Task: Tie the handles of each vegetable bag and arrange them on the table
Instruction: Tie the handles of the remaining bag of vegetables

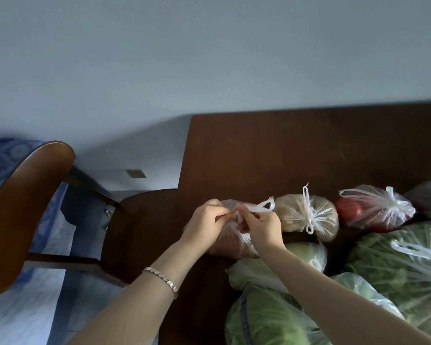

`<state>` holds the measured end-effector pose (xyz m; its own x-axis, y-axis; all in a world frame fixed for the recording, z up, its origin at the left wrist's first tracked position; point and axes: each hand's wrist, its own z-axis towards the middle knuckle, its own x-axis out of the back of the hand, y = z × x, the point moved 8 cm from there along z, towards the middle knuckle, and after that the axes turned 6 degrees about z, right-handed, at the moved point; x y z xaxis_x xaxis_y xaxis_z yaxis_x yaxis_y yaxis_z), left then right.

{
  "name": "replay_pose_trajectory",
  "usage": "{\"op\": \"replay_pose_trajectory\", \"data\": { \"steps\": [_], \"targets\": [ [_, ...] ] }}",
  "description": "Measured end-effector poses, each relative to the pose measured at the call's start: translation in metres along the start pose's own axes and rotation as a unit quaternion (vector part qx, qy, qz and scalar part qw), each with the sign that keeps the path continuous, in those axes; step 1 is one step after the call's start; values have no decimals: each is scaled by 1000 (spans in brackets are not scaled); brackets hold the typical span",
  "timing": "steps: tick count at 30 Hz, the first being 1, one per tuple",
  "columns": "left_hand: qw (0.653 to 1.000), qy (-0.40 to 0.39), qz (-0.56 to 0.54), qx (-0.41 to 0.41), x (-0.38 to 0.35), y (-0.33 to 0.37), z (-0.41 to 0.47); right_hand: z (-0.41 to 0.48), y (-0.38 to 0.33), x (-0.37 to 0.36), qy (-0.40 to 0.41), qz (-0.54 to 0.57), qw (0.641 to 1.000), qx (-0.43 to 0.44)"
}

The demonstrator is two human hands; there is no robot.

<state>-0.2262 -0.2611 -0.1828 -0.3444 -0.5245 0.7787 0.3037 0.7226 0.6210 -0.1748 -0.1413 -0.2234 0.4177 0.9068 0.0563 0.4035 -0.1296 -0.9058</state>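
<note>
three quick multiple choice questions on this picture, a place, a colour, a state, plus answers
1. Where is the chair relative to the table? A) left B) right C) on it
2. What colour shows through the tied bag right of the tan bag? A) blue B) red C) yellow
3. The handles of the end bag, left of the tan one, are: A) untouched B) cut off C) held by both hands
1 A, it stands off the table's left edge; 2 B, red produce shows through the plastic; 3 C, the left hand and right hand pinch them.
</note>
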Motion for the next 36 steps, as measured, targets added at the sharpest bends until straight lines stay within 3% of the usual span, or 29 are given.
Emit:
{"op": "replay_pose_trajectory", "data": {
  "steps": [5,10,12,15,20,24,29,32,36],
  "targets": [
    [998,-34,11,44,-9,-4,-2,2,6,-4,14,24,997,-70],
    [976,-38,-93,191,-11,-21,-2,0,-12,-2,16,-36,999,-38],
    [961,-52,-129,240,-12,-26,-3,-8,-16,-7,-18,-31,999,9],
    [938,-78,-165,295,-17,-31,-7,-16,-24,-7,-29,-126,984,119],
    [915,-80,-197,342,-19,-34,-15,-26,-42,-21,-56,-287,913,283],
    [910,-63,-232,338,-15,-34,-20,-28,-45,-33,-150,-347,881,285],
    [928,-85,-230,281,-17,-26,-24,-19,-37,-37,-245,-397,853,236],
    [938,-87,-231,244,-14,-24,-28,-16,-35,-33,-264,-334,879,212],
    [979,-48,-139,141,-5,-17,-26,-11,-32,-24,-213,-279,920,173]
  ]
}}
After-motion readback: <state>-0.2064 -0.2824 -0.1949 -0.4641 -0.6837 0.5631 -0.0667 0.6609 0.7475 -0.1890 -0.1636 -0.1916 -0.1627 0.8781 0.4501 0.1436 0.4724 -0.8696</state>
